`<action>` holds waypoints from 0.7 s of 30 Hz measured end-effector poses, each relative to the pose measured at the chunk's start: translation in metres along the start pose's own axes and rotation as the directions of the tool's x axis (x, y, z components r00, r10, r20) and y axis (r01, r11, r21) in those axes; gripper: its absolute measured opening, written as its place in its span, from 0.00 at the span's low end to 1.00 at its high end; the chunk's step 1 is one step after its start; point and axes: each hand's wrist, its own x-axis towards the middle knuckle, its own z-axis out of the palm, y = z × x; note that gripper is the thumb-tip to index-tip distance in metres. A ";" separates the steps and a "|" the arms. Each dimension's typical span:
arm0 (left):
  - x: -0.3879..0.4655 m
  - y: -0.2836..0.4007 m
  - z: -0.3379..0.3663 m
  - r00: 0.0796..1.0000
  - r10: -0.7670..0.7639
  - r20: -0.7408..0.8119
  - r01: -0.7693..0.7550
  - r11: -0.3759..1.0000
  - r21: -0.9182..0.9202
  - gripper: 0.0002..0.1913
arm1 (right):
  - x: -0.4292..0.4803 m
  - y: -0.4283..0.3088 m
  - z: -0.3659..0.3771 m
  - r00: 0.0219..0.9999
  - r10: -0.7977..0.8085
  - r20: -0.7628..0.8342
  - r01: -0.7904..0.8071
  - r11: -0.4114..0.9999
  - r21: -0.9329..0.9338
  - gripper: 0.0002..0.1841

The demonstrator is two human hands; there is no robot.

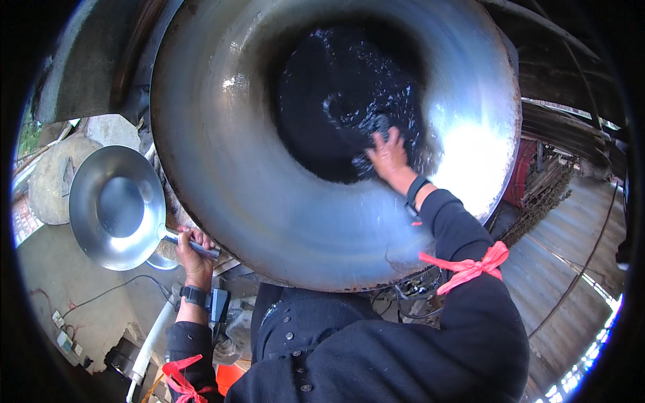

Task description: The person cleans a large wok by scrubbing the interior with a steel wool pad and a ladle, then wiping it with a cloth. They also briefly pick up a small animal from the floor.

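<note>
A very large metal wok [242, 166] spreads in front of me, with dark, rippling water [322, 101] pooled in its bottom. My right hand [390, 156], fingers spread, is at the water's near right edge and appears to hold nothing; bright ripples lie around its fingertips. At the left, my left hand [195, 254] grips the tubular handle of a smaller round metal pan [121, 206]. That pan is outside the big wok, by its left rim, its hollow side facing me. Its bowl looks bare inside.
A round, pale board or lid [48, 181] is behind the small pan. A white pipe [151, 342] and thin cables [111, 292] run at the lower left. Dry sticks [546, 186] and corrugated sheeting [569, 242] lie at the right. An orange-red object [228, 377] shows below.
</note>
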 end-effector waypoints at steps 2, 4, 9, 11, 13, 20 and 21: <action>0.001 0.001 -0.001 1.000 -0.004 -0.006 0.004 1.000 0.004 0.06 | -0.017 -0.038 0.019 0.998 -0.049 -0.027 0.053 0.981 0.187 0.26; 0.002 0.001 -0.006 1.000 -0.018 -0.010 0.019 1.000 0.022 0.06 | -0.003 -0.074 0.034 0.988 -0.090 -0.125 0.127 0.934 0.334 0.24; 0.012 -0.001 -0.021 0.998 -0.055 0.011 0.055 0.998 0.011 0.07 | 0.102 -0.102 0.027 0.964 -0.090 -0.251 0.171 0.932 0.320 0.21; 0.013 -0.002 -0.025 0.999 -0.053 -0.008 0.053 0.998 0.019 0.07 | 0.148 -0.097 0.011 0.968 -0.061 -0.243 0.127 0.956 0.266 0.21; 0.013 -0.003 -0.026 0.996 -0.081 -0.026 0.081 0.997 0.016 0.06 | 0.189 -0.085 -0.007 0.963 -0.029 -0.269 0.082 0.979 0.188 0.21; 0.008 0.001 -0.016 0.998 -0.051 -0.030 0.052 0.998 0.019 0.06 | 0.223 -0.012 -0.015 0.907 0.047 -0.420 -0.035 0.999 0.037 0.18; 0.008 0.000 -0.013 0.999 -0.041 -0.004 0.041 0.999 0.001 0.05 | 0.208 -0.004 -0.011 0.927 0.146 -0.345 -0.132 0.989 0.064 0.18</action>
